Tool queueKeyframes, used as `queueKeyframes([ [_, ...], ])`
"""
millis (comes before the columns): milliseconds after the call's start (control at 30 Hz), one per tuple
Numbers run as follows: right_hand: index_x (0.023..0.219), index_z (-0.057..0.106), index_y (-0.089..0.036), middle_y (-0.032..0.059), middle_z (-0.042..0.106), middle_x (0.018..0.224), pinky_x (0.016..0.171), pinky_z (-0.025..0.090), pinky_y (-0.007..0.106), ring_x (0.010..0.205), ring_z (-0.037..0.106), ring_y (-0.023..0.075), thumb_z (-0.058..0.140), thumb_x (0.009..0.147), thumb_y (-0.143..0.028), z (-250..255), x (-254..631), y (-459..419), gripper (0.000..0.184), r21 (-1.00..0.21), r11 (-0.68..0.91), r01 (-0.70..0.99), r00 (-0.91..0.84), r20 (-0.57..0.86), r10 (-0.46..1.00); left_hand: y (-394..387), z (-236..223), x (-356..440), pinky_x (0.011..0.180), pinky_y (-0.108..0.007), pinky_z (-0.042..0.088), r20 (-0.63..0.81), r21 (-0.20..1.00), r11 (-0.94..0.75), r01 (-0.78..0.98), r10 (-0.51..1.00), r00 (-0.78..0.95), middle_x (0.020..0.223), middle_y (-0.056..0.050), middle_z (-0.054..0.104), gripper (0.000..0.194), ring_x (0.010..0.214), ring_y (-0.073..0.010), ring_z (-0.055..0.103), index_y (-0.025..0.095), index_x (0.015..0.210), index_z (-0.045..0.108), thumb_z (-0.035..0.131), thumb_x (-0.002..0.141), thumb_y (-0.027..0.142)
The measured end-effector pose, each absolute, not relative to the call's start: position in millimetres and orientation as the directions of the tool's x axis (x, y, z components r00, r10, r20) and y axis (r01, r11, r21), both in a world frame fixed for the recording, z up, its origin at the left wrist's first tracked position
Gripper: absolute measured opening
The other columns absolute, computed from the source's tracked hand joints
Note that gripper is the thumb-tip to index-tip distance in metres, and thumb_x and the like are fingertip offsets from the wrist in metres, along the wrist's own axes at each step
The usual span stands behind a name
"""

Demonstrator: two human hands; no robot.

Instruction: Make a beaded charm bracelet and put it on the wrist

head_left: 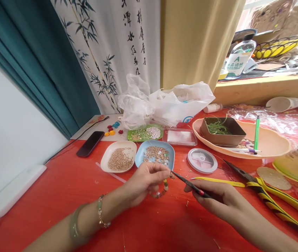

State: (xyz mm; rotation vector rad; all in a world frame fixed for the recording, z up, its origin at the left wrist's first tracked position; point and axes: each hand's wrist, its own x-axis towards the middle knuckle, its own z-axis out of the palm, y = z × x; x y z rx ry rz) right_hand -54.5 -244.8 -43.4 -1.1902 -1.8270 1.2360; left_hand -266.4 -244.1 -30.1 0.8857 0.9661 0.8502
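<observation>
My left hand (147, 182) pinches a small bead bracelet (165, 187) between thumb and fingers. The bracelet hangs in a loop below the fingertips, with yellow, pale and brownish beads. In my right hand (224, 199) is a slim dark pointed tool (188, 182) with a red band, probably small pliers; its handle end is hidden in the palm. The tool's tip touches or nearly touches the bracelet at my left fingertips. Just behind them stands a blue dish (137, 161) of mixed beads. Yellow tweezers (222, 181) lie on the table behind my right hand.
A cream dish (103, 161) of gold beads, a green tray (131, 135), a phone (90, 143) and a clear box (180, 136) stand behind. Right are a thread spool (202, 161), yellow-black pliers (267, 196) and a peach tray (275, 141) with a tin (222, 140).
</observation>
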Motion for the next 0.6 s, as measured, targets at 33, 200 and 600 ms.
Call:
queueKeyframes([
  [33, 0.086, 0.068, -0.021, 0.0027, 0.065, 0.07, 0.053, 0.051, 0.028, 0.063, 0.06, 0.0185, 0.054, 0.073, -0.033, -41, -55, -244, 0.022, -0.925, 0.155, 0.346, -0.406, 0.001, 0.914, -245, -29, -266, 0.039, -0.02, 0.019, -0.289, 0.916, 0.354, -0.188, 0.908, 0.302, 0.052, 0.001, 0.052, 0.018, 0.039, -0.004, 0.032, 0.016, 0.071, 0.064, 0.067, 0.067, 0.034],
  [200, 0.088, 0.067, -0.019, 0.0044, 0.066, 0.072, 0.056, 0.052, 0.03, 0.065, 0.061, 0.0196, 0.051, 0.074, -0.034, -32, -57, -244, 0.026, -0.883, 0.186, 0.43, -0.442, -0.027, 0.897, -247, -25, -262, 0.051, -0.022, 0.032, 0.011, 1.0, -0.007, -0.031, 0.99, 0.142, 0.057, 0.002, 0.049, 0.006, 0.055, -0.0079, 0.041, 0.019, 0.069, 0.07, 0.07, 0.064, 0.022],
  [600, 0.096, 0.062, -0.014, 0.0077, 0.065, 0.073, 0.047, 0.048, 0.024, 0.056, 0.06, 0.0155, 0.04, 0.08, -0.016, -39, -62, -252, 0.028, -0.403, 0.682, 0.611, -0.498, 0.475, 0.726, -256, -35, -255, 0.051, -0.023, 0.036, 0.338, 0.931, -0.332, 0.154, 0.941, -0.014, 0.056, 0.002, 0.048, 0.007, 0.053, -0.0092, 0.042, 0.02, 0.073, 0.072, 0.065, 0.07, 0.02],
])
